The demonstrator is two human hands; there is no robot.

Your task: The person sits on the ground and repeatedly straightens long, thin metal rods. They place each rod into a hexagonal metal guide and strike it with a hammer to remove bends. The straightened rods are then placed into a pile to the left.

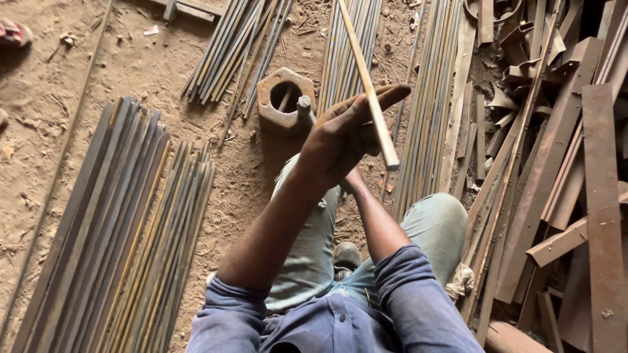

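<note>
My left hand [343, 134] is raised in front of me, fingers partly stretched out, gripping a thin yellowish metal rod [366, 78]. The rod runs from the top edge down to a cut end just right of the hand. My right forearm [376, 222] reaches up under the left hand; the right hand itself is hidden behind it, so what it holds cannot be told. Just beyond the hands a rusty hexagonal metal block [284, 98] with a round hole sits on the dirt floor, with a short grey metal stub [304, 104] at its right edge.
Bundles of long thin rods lie on the dirt at the left [111, 242], top middle [232, 46] and right of the hands [425, 111]. A heap of rusty flat bars and angle scrap [575, 170] fills the right side. My knees and a dark shoe [347, 255] are below.
</note>
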